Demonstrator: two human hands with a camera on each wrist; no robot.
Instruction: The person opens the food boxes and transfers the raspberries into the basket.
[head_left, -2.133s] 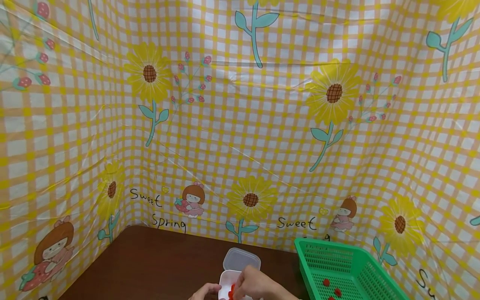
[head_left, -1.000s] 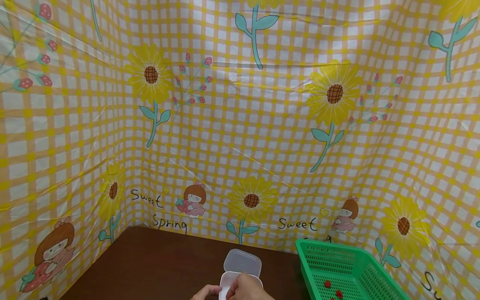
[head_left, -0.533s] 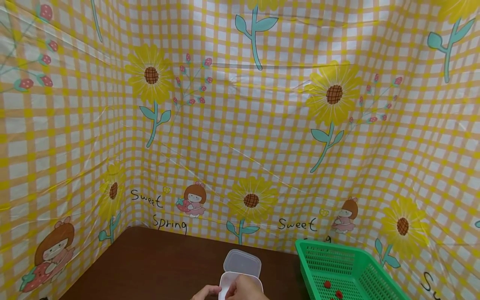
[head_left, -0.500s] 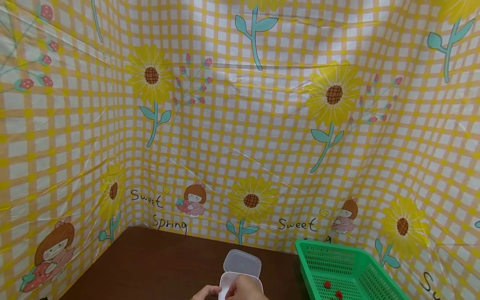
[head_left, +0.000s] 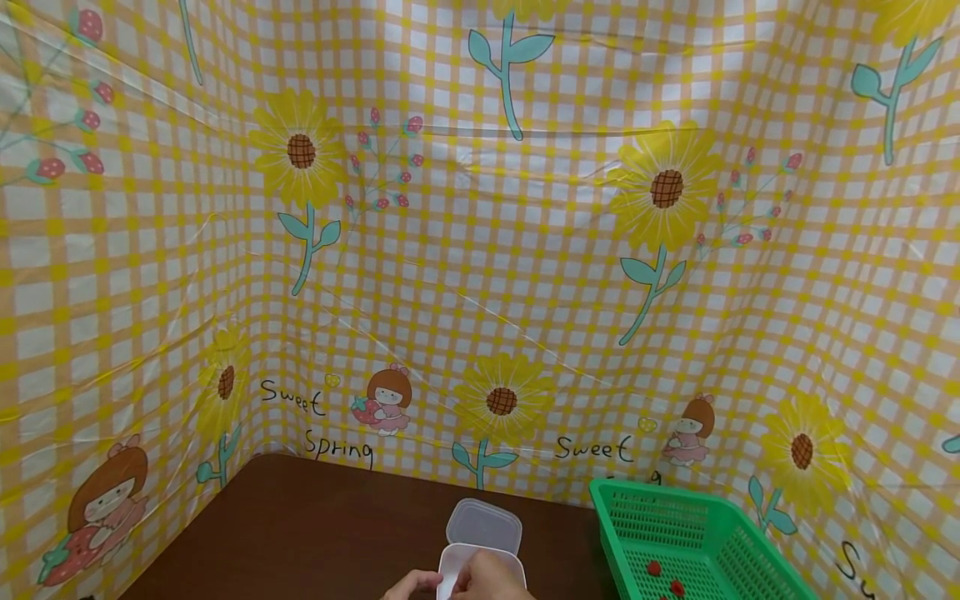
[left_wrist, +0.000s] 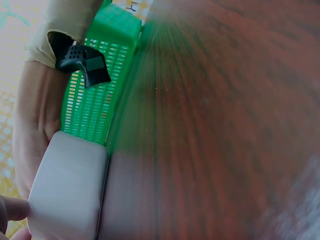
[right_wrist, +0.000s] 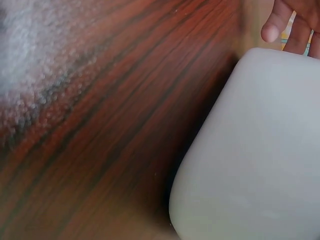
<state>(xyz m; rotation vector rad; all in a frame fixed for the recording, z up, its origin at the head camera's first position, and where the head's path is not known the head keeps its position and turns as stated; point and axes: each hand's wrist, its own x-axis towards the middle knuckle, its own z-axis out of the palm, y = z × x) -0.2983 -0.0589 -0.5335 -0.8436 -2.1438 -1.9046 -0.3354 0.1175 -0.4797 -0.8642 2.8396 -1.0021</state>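
Observation:
A white plastic box (head_left: 451, 562) stands at the bottom of the head view, its top uncovered. My right hand (head_left: 489, 577) reaches down into it with bent fingers; the fingertips are hidden inside, and I cannot tell what they hold. At the box's left rim lies my left hand (head_left: 409, 585), a fingertip touching the wall. The left wrist view has the box's outer side (left_wrist: 70, 185) with left fingers (left_wrist: 15, 209) against it. Seen from the right wrist, the left hand (right_wrist: 296, 24) has loose, fairly straight fingers beside the box.
Behind the box lies a translucent lid (head_left: 483, 525) on the dark brown table (head_left: 330, 525). A green slotted basket (head_left: 611, 533) stands to the right, with several small red pieces (head_left: 654, 568) inside. A checked sunflower cloth (head_left: 480, 275) surrounds the table.
Red material visible in the box two seconds ago is out of sight. My right hand has shifted slightly down and left, deeper into the box, then stays nearly still. The left hand barely moves.

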